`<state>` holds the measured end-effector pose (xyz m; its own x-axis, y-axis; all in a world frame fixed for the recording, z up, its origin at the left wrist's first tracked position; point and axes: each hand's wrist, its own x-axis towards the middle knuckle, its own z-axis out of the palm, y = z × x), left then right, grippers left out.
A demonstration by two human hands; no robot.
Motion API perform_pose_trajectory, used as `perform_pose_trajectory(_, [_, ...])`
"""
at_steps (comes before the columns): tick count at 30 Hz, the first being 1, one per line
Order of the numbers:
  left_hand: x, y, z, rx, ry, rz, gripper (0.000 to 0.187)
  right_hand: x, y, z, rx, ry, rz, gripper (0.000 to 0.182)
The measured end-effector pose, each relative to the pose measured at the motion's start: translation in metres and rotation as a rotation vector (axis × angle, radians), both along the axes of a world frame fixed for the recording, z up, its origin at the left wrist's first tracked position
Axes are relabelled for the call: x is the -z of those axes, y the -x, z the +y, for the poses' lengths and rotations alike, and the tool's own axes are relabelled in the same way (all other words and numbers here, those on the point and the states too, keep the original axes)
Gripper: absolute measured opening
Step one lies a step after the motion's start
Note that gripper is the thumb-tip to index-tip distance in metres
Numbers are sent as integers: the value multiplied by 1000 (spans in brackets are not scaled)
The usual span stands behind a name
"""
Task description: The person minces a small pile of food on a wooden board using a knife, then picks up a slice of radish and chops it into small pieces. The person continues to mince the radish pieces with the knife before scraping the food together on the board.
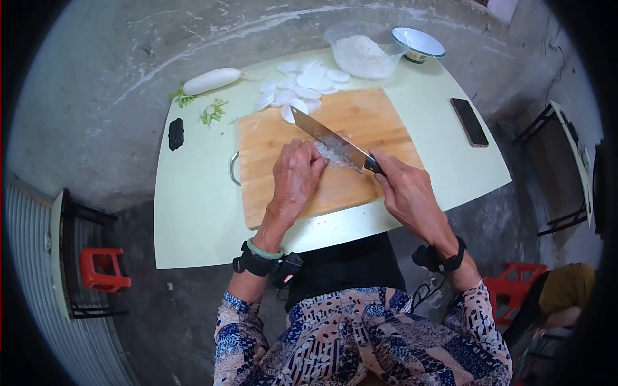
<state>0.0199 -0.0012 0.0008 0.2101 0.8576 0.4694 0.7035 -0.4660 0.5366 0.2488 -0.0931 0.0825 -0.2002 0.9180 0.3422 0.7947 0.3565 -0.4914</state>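
Observation:
My right hand (411, 192) is wrapped round the black handle of a broad-bladed kitchen knife (322, 133). The blade points up and left over a wooden cutting board (277, 193). Under and beside it lies a small heap of finely cut white radish (333, 154). My left hand (297, 172) has its fingers curled and pressed against the left side of this heap, close to the blade. Thin round radish slices (309, 80) lie spread behind the board, a few overlapping its far edge. Fingertips of my left hand are partly hidden.
On the pale table (193, 212) are a whole white radish (211, 81), cut green stems (213, 111), a black object (176, 134) and a phone (469, 122). A clear bowl of white shreds (360, 58) and a white bowl (418, 44) stand behind. Red stools (105, 270) flank the table; a person (566, 296) sits right.

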Motion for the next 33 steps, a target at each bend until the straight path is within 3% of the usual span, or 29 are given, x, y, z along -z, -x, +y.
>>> perform_pose_trajectory(2, [-1, 1, -1, 1, -14, 0, 14, -7, 2, 1, 11, 77, -37, 46])
perform_pose_trajectory(13, [-5, 26, -3, -61, 12, -131, 7, -1, 3, 0, -101, -44, 30, 46])
perform_pose_trajectory(16, [-7, 33, -8, -86, 57, -127, 10, 10, 3, 5, -95, 37, -89, 48])
perform_pose_trajectory(22, [3, 35, -15, 1, 64, -7, 18, 7, 0, 2, -74, -9, -29, 48])
perform_pose_trajectory(26, [14, 2, -1, 38, -56, -11, 17, 3, -4, 4, -80, -8, -57, 46])
perform_pose_trajectory(30, [-10, -8, -6, -52, -132, -46, 17, 3, -16, 11, 88, -88, -102, 45])
perform_pose_trajectory(33, [4, 2, 14, -61, -108, 1, 25, 18, -22, 13, 137, -105, -156, 44])
